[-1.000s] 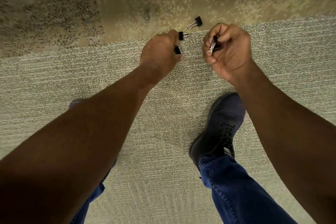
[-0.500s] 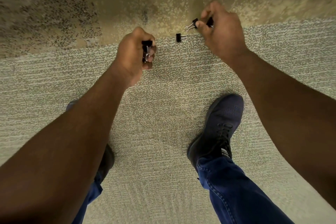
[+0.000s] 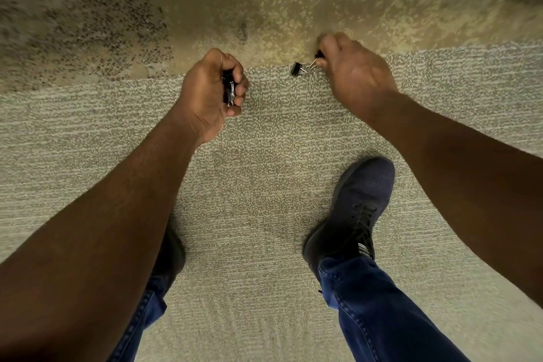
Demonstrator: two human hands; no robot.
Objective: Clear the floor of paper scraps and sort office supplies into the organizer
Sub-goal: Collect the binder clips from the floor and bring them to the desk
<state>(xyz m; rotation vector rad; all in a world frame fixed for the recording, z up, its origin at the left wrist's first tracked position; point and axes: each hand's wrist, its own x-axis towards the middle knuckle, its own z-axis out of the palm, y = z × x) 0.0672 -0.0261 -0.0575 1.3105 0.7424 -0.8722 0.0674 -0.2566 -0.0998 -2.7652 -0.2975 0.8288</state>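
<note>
The person bends over the carpet (image 3: 264,185), both arms stretched down toward the floor. The left hand (image 3: 211,91) is curled into a fist round a small bunch of black binder clips (image 3: 229,89); their silver wire handles poke out between the fingers and palm, and how many clips are in there I cannot tell. This hand hangs just above the carpet, near the seam where the striped grey-green tile meets the mottled tan one.

The right hand (image 3: 352,73) reaches farther forward, back of the hand up, fingers bent down at the floor. Its fingertips pinch a black binder clip (image 3: 318,55) that peeks out at the thumb side; most of that clip is hidden under the fingers. Just beside it, to the left, another loose black binder clip (image 3: 296,68) lies on the carpet right at the seam, its wire handles pointing toward the right hand and seeming to touch or overlap the handle of the pinched one; whether they are hooked together is too small to make out.

Lower down, a dark navy knit shoe (image 3: 358,206) with black laces stands flat on the striped tile under the right forearm, and blue jeans (image 3: 379,311) cover both legs. The other shoe is mostly hidden behind the left forearm.
</note>
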